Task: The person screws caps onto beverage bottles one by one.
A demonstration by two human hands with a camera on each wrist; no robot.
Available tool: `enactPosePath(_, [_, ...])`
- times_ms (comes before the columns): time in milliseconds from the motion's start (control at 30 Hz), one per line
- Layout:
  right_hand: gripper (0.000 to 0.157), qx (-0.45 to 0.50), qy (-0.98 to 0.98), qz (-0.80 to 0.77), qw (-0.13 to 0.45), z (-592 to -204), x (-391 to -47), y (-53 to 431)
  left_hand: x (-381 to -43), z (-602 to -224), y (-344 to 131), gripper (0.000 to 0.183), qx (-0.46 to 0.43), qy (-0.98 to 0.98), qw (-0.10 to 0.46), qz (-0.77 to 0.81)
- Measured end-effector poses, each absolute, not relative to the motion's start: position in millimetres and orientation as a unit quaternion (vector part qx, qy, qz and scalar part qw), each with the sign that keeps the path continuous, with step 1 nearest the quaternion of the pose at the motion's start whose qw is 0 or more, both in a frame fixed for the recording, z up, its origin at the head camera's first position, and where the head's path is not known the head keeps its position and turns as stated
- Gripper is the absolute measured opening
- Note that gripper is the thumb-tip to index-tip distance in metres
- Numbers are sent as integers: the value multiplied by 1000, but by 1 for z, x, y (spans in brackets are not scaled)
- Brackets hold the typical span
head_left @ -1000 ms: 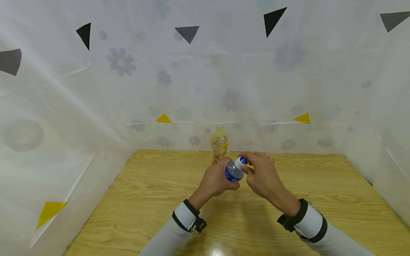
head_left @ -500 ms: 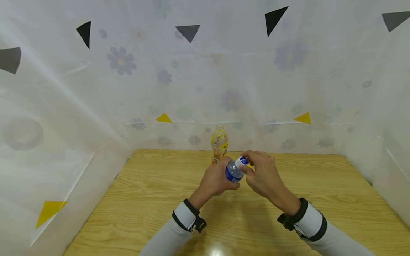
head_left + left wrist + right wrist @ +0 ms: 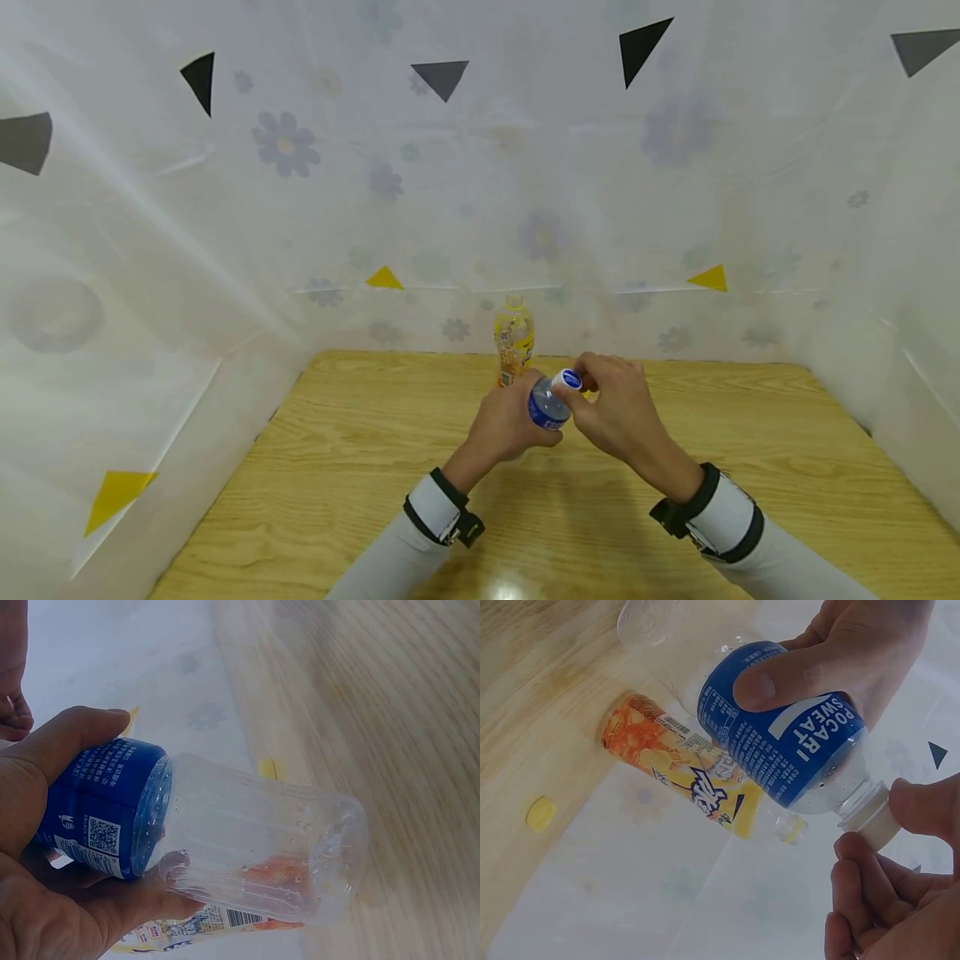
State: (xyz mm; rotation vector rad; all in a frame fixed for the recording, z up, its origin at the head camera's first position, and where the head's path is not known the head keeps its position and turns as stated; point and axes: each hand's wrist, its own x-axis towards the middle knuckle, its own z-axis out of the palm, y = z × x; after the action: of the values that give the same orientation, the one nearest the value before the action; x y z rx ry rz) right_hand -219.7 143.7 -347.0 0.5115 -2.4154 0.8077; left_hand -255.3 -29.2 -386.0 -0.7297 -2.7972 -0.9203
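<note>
My left hand (image 3: 504,423) grips a clear plastic drink bottle (image 3: 786,733) around its blue label, thumb on one side and fingers on the other. The bottle is tilted, neck toward my right hand (image 3: 617,410), its base above the table. A white screw cap (image 3: 877,817) with a blue printed top sits on the neck. My right thumb and index finger pinch this cap from its sides. In the left wrist view, the lower part of the bottle looks see-through, with small droplets on its wall.
Behind my hands stands an uncapped clear bottle with an orange and yellow label (image 3: 679,761). A yellow cap (image 3: 541,814) lies on the wood-grain table (image 3: 337,467) beside it. White flowered sheeting (image 3: 480,192) hangs at the back and sides.
The right thumb and fingers have shifted around the white cap, and more of its blue printed top shows. The left hand and the bottle have hardly moved.
</note>
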Motion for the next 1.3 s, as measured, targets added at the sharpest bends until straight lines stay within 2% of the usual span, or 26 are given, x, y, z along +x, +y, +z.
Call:
enactPosePath(433, [23,191,-896,297,269,-348,-221,146,-255,-386,-29,61,-239,-922,47,-302])
enactPosePath(767, [22,177,-911,289,236,-347,-218,145,-255,-386,-29,60,-240,-923,54,-296])
enactPosePath(833, [27,177,-914,285,226,-346,-217,144,-255,-386,-30,61,-239,-923,59,-295])
enactPosePath(1000, [51,179,-922,285,193,-345,-214,144,-255,-387,-31,63,-242,-922,74,-294])
enactPosePath(1067, [54,182,-923,285,184,-345,-213,144,-256,-388,-31,62,-244,-920,75,-298])
enactPosePath(1300, [38,217,-912,284,203,-342,-212,141,-256,-388,-30,61,-246,-915,64,-312])
